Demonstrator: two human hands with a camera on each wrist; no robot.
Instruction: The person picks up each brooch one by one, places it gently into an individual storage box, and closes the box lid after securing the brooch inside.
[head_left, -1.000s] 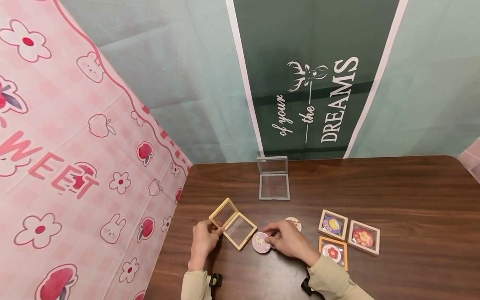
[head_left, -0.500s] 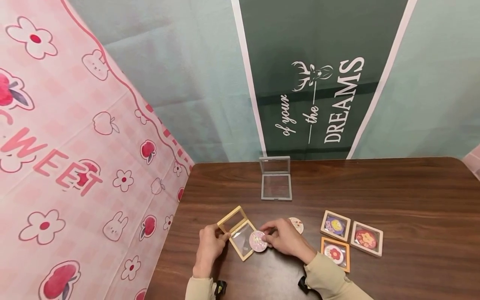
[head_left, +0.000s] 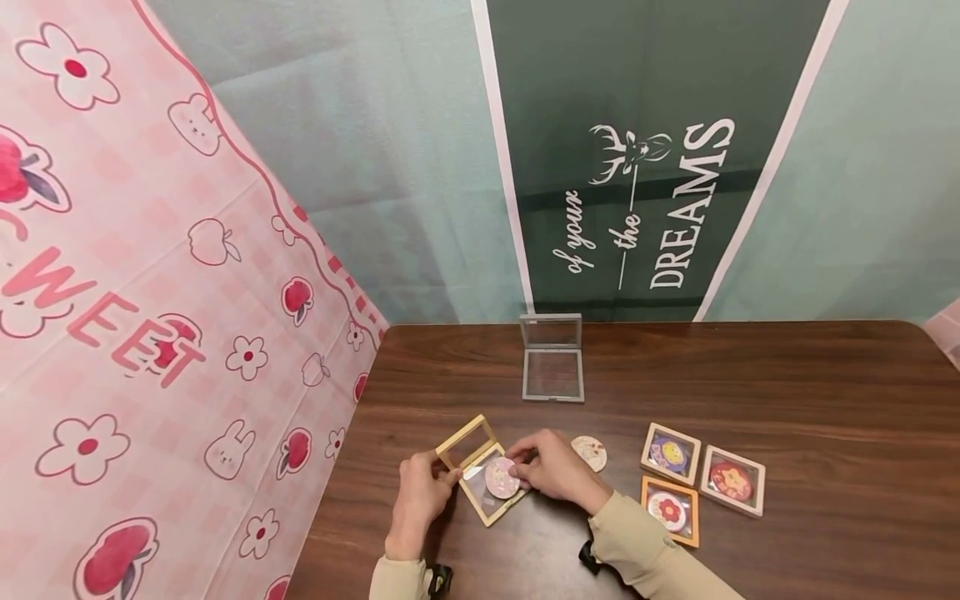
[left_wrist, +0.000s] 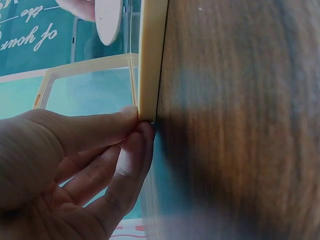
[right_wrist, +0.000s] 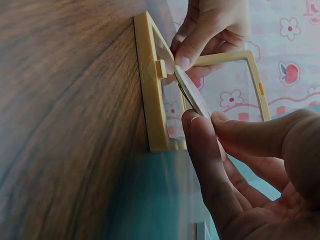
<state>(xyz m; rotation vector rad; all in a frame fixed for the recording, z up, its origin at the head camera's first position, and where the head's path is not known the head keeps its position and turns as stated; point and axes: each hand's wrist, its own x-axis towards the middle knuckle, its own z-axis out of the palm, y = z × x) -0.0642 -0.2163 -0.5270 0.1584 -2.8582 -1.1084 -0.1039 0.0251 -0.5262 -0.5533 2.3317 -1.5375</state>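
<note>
A small yellow hinged display frame (head_left: pixel 474 505) with clear film stands opened out on the table, its lid raised. My left hand (head_left: pixel 420 500) pinches the frame's left corner between thumb and finger, seen closely in the left wrist view. Over the film of the lower half is a round pink badge (head_left: pixel 501 478), which my right hand (head_left: pixel 555 468) pinches by its edge. In the right wrist view the badge (right_wrist: pixel 194 95) is tilted over the frame; whether it touches the film I cannot tell. A second round badge (head_left: pixel 589 453), cream with red marks, lies behind my right hand.
A grey hinged frame (head_left: pixel 552 375) stands opened at the table's back edge. To the right lie three closed frames with badges inside: a purple one (head_left: pixel 671 452), a red one (head_left: pixel 732 480) and an orange-framed one (head_left: pixel 670 510). Printed cloths hang behind and at left.
My right hand has carried the pink badge leftward from beside the yellow frame to over its lower half. The left hand has shifted the frame slightly right, and its lid stands at a different angle.
</note>
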